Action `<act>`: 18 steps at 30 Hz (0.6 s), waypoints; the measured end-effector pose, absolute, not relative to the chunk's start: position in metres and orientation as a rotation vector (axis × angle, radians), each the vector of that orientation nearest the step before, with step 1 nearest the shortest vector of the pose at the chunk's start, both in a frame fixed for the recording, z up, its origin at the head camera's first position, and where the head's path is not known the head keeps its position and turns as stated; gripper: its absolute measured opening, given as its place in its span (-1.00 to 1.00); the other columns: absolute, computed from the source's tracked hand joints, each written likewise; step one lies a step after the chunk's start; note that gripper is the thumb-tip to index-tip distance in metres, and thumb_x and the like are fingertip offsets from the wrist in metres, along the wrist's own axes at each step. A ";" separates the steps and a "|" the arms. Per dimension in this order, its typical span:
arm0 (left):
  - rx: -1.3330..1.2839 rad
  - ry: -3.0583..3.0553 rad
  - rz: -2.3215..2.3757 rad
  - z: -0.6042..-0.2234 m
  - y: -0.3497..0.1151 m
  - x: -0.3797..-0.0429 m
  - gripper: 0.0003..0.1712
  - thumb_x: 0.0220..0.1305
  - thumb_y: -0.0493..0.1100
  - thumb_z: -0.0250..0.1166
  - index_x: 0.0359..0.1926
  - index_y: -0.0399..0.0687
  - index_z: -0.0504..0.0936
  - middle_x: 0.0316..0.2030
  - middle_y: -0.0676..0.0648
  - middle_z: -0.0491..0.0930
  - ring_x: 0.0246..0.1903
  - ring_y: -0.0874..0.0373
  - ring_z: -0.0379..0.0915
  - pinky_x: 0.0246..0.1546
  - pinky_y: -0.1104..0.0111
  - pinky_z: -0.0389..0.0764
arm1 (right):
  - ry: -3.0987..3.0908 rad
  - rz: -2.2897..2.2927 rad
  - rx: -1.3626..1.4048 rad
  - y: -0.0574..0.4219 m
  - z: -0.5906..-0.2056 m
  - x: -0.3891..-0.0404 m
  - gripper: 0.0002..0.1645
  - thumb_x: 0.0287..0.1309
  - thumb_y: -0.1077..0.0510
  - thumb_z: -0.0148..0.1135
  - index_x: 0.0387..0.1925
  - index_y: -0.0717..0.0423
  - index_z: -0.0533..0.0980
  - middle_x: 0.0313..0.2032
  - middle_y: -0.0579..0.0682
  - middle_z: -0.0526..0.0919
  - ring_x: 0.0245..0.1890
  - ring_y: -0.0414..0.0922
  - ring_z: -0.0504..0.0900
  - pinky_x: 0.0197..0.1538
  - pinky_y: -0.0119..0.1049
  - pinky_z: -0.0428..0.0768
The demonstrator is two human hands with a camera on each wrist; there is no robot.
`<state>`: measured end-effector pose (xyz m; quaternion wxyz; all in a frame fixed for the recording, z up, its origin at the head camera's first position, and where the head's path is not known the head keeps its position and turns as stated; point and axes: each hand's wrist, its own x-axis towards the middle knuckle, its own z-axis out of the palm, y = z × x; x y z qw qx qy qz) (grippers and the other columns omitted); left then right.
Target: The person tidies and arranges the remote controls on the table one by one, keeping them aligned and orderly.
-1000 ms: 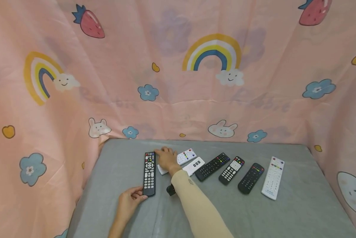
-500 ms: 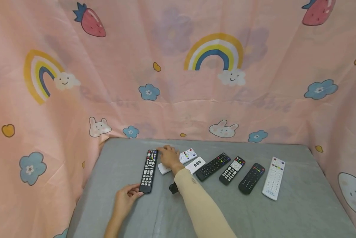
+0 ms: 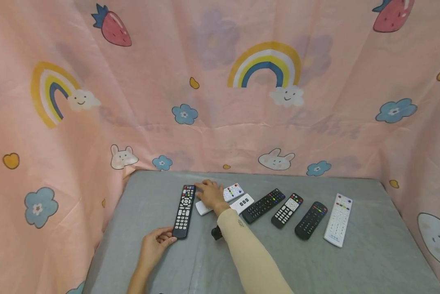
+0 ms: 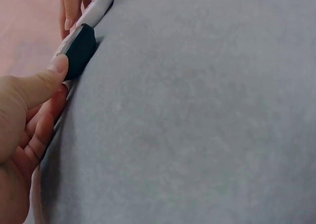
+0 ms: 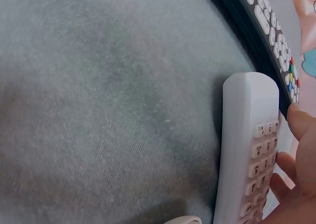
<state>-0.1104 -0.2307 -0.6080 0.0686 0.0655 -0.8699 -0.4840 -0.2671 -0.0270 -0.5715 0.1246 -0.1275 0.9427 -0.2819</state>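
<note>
Pinching leftmost remote, near edge: left fingers; cloth leftward.

Black remote control: long, slim, face up, with pale buttons and coloured keys at the far end. Positioned on grey cloth, far end slanting right, beside a white remote.

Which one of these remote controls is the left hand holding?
The long black remote, leftmost in the head view: the left hand pinches its near end. That hand touches none of the others.
</note>
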 end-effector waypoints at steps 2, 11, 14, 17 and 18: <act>0.200 -2.622 -1.458 -0.608 -0.231 -0.110 -0.62 -0.10 -0.30 0.56 -0.16 -0.19 0.75 -0.45 -0.04 0.70 -0.50 0.41 0.51 -0.44 0.51 0.58 | 2.740 -0.823 -0.382 -0.026 -0.573 -0.268 -0.44 0.40 -0.10 0.07 0.39 -0.29 0.34 0.41 0.01 0.34 0.45 0.11 0.25 0.50 0.32 -0.07; 0.199 -2.623 -1.411 -0.601 -0.231 -0.109 -0.63 -0.07 -0.30 0.55 -0.14 -0.19 0.75 -0.42 -0.04 0.70 -0.47 0.44 0.50 -0.43 0.53 0.58 | 2.770 -0.963 -0.420 -0.007 -0.563 -0.273 -0.42 0.37 -0.05 0.15 0.37 -0.12 0.38 0.37 0.07 0.43 0.41 0.11 0.37 0.49 0.28 0.03; 0.156 -2.579 -1.337 -0.595 -0.230 -0.112 -0.65 -0.07 -0.30 0.55 -0.17 -0.15 0.76 -0.44 -0.01 0.68 -0.48 0.46 0.49 -0.42 0.54 0.58 | 2.815 -1.027 -0.417 0.006 -0.561 -0.277 -0.43 0.36 -0.03 0.16 0.36 -0.06 0.39 0.36 0.08 0.45 0.38 0.11 0.40 0.48 0.20 0.10; 0.062 -2.542 -1.290 -0.588 -0.228 -0.119 -0.67 -0.07 -0.29 0.55 -0.18 -0.14 0.76 -0.45 0.01 0.67 -0.46 0.44 0.49 -0.39 0.54 0.60 | 2.836 -1.132 -0.380 0.023 -0.558 -0.278 -0.45 0.34 0.02 0.19 0.32 0.02 0.43 0.32 0.10 0.50 0.35 0.13 0.45 0.46 0.15 0.20; 0.029 -2.540 -1.276 -0.586 -0.227 -0.122 -0.68 -0.06 -0.29 0.55 -0.19 -0.14 0.76 -0.44 0.02 0.67 -0.45 0.44 0.49 -0.37 0.55 0.60 | 2.835 -1.163 -0.359 0.030 -0.557 -0.277 -0.45 0.34 0.03 0.19 0.31 0.03 0.43 0.31 0.09 0.51 0.35 0.12 0.45 0.45 0.13 0.23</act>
